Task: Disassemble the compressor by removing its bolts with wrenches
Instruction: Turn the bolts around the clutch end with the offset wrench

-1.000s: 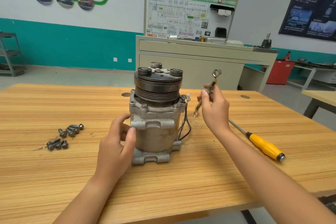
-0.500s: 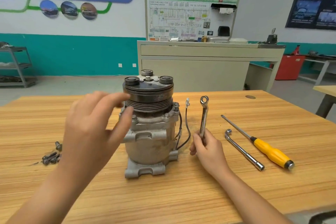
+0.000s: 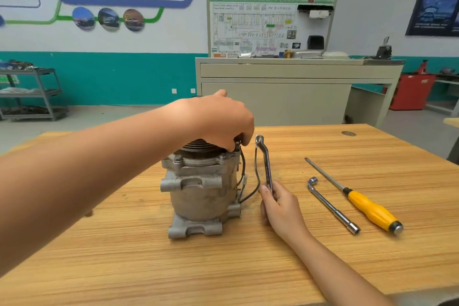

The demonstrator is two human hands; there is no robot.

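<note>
The compressor (image 3: 201, 194) stands upright on the wooden desk (image 3: 223, 268), directly under the left grip (image 3: 223, 126) and just left of the right grip (image 3: 280, 208). The left grip reaches in from the left with its fingers curled down over the top of the compressor. Its fingertips are at the right edge of the flange, but what they pinch there is hidden. A bolt (image 3: 177, 158) sits in the flange below the left forearm.

The right grip is closed on the lower end of a wrench (image 3: 265, 164), which stands nearly upright with its ring end above the grip. A black wire (image 3: 257, 181) loops from the compressor between the casing and the wrench.

To the right of the right grip a socket wrench (image 3: 332, 206) lies flat on the desk. Further right lies a screwdriver (image 3: 367, 206) with a yellow handle; the two are apart and roughly parallel. The desk top is light wood with a streaked grain, and a round cap (image 3: 349, 133) is set into it far beyond the right grip.

Behind the desk stands a beige cabinet (image 3: 273, 97) carrying a wiring board (image 3: 268, 25). The wall (image 3: 372, 7) is white above a teal band (image 3: 111, 77) and carries posters. A grey rack (image 3: 32, 92) stands far left of the left grip. A red stand (image 3: 412, 92) is at far right, on a grey floor (image 3: 99, 114).
</note>
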